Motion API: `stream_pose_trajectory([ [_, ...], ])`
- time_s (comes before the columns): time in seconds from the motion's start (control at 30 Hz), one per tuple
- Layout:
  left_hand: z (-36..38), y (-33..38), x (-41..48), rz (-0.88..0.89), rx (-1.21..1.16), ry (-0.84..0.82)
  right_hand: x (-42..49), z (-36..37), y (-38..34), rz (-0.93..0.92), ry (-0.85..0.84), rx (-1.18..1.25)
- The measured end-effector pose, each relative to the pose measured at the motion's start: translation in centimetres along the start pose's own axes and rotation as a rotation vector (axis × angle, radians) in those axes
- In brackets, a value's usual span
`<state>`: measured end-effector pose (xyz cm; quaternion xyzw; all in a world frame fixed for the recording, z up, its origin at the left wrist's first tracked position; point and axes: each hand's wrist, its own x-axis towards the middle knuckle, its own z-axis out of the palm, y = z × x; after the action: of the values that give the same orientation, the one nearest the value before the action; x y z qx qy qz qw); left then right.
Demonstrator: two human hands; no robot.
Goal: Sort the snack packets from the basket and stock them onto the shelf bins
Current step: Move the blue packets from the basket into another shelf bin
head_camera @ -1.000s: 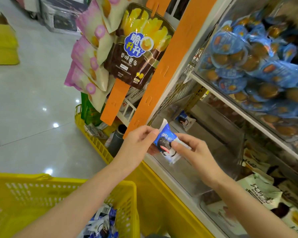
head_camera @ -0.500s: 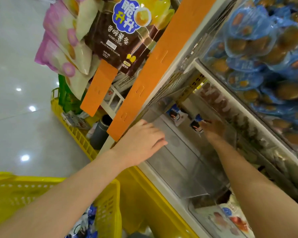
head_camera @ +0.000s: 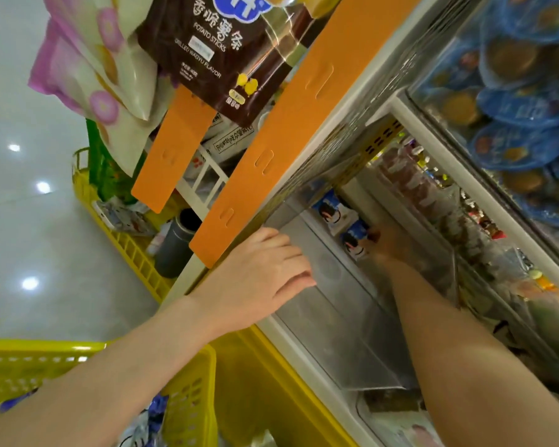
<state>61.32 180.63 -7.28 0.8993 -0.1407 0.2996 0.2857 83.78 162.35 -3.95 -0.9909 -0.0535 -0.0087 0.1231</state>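
Observation:
My right hand (head_camera: 389, 243) reaches deep into a clear plastic shelf bin (head_camera: 346, 321) and holds a small blue-and-white snack packet (head_camera: 354, 238) at the bin's back. A second packet of the same kind (head_camera: 331, 211) lies just behind it. My left hand (head_camera: 265, 279) rests with straight fingers on the bin's front left edge and holds nothing. The yellow basket (head_camera: 188, 404) stands at the lower left, with more blue packets (head_camera: 152, 417) showing inside, partly hidden by my left forearm.
An orange hanging strip (head_camera: 291, 124) with a brown potato-stick bag (head_camera: 220, 53) and pink bags (head_camera: 88, 69) hangs left of the shelf. Blue-wrapped snacks (head_camera: 513, 101) fill the bin above. A second yellow basket (head_camera: 123, 243) with a dark bottle (head_camera: 175, 243) sits on the tiled floor.
My right hand carried the packet from in front of me to the back of the bin. My left hand let go of it and settled on the bin's edge.

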Motion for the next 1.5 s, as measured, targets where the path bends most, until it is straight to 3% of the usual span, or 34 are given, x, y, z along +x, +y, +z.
stream_pose_trajectory([
  [0.17,-0.3,0.0,0.1,-0.009,0.006,-0.017,-0.3,0.2,-0.8,-0.022,0.099,-0.154],
  [0.33,-0.7,0.5,0.2,-0.039,0.058,-0.066,-1.4,-0.5,-2.6,-0.035,0.065,-0.240],
  [0.47,-1.5,1.5,-0.2,-0.066,0.143,-0.129,-5.9,-1.3,-4.9,-0.258,0.041,-0.005],
  [0.57,-3.0,3.0,-1.6,-0.172,0.130,-0.070,-12.2,-2.0,-5.7,-0.400,0.047,0.234],
  [0.67,-4.4,3.8,-5.4,-0.253,0.138,0.088,-18.8,-1.6,-5.3,-0.603,0.007,0.162],
  [0.73,-4.6,3.6,-8.8,-0.301,0.178,0.106,-22.2,-0.9,-4.9,-0.706,0.012,0.075],
  [0.83,-4.3,2.2,-14.2,-0.413,0.291,-0.003,-25.3,1.3,-5.0,-0.942,0.142,-0.039],
  [0.93,-3.2,0.4,-19.6,-0.569,0.313,-0.259,-27.7,5.3,-6.0,-1.031,-0.062,0.013],
  [1.07,-0.8,-1.5,-27.5,-0.842,0.218,-0.561,-28.8,13.6,-6.9,-1.026,-0.532,-0.031],
  [1.17,1.3,-1.4,-31.9,-0.970,0.104,-0.732,-29.4,19.9,-6.2,-0.840,-0.739,-0.074],
  [1.3,4.4,-0.7,-35.3,-1.106,-0.099,-0.887,-31.4,25.6,-4.1,-0.599,-0.896,-0.192],
  [1.37,5.8,-0.1,-36.2,-1.166,-0.293,-0.924,-32.5,26.9,-3.4,-0.429,-0.981,-0.132],
  [1.5,6.9,0.4,-37.1,-1.273,-0.464,-0.941,-33.9,28.3,-2.6,-0.249,-0.979,-0.021],
])
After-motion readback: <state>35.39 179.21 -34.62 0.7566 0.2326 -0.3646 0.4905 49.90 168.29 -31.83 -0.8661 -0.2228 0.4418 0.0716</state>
